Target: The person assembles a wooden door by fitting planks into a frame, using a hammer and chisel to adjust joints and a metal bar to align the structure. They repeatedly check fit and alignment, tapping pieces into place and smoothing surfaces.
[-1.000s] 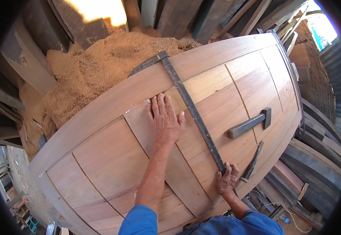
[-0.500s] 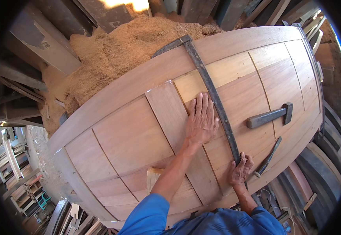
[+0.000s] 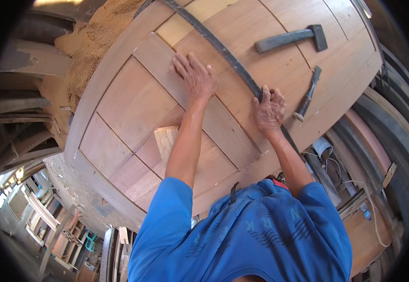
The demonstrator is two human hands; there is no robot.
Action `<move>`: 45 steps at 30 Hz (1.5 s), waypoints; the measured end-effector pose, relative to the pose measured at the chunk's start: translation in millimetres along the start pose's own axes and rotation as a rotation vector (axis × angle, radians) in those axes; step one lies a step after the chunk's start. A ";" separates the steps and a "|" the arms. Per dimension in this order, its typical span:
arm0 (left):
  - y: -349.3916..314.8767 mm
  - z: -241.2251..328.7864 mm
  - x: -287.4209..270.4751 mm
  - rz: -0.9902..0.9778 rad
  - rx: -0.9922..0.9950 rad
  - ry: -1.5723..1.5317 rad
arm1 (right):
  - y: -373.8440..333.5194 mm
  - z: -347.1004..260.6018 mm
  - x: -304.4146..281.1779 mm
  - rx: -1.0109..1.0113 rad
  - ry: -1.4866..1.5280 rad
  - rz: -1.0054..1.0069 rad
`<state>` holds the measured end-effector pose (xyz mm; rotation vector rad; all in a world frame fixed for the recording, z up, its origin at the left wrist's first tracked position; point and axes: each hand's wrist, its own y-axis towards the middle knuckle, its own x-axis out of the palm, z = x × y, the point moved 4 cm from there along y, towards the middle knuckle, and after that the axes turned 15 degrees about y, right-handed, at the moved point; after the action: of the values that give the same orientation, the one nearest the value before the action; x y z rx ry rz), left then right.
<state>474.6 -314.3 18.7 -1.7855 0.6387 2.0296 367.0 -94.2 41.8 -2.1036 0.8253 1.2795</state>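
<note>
A large panelled wooden door (image 3: 134, 108) lies flat across the middle of the view. My left hand (image 3: 196, 75) rests flat on a diagonal plank of it, fingers spread. My right hand (image 3: 270, 109) grips a long dark metal bar (image 3: 223, 51) that crosses the door diagonally. To the right of my right hand a chisel (image 3: 308, 94) lies on the wood, and a hammer (image 3: 291, 38) lies beyond it. A small pale wood block (image 3: 166, 141) sits on the door beside my left forearm.
A sawdust heap (image 3: 96, 42) rises behind the door's far left edge. Stacked curved timbers (image 3: 378, 136) lie to the right, with a white cord (image 3: 359, 188) and a small cup (image 3: 322, 146). Wooden frames (image 3: 49, 221) stand lower left.
The view has tilted down and closer, so my blue shirt now fills the bottom. Both hands sit higher in frame; my right hand stays closed on the bar, my left stays flat on the plank.
</note>
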 end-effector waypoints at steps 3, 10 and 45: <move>-44.0 19.4 -0.2 -0.030 -0.023 0.122 | -2.2 2.6 0.8 0.043 0.046 -0.021; -50.5 29.9 6.4 -0.023 -0.032 0.332 | -5.2 32.3 -19.2 -0.117 0.467 0.037; -255.9 196.9 -17.8 -0.220 0.043 0.122 | -120.7 220.7 -102.9 0.244 0.322 -0.414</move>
<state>454.0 8.2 31.1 -1.8753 0.4909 1.7616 291.1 166.1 61.2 -2.1584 0.5921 0.6050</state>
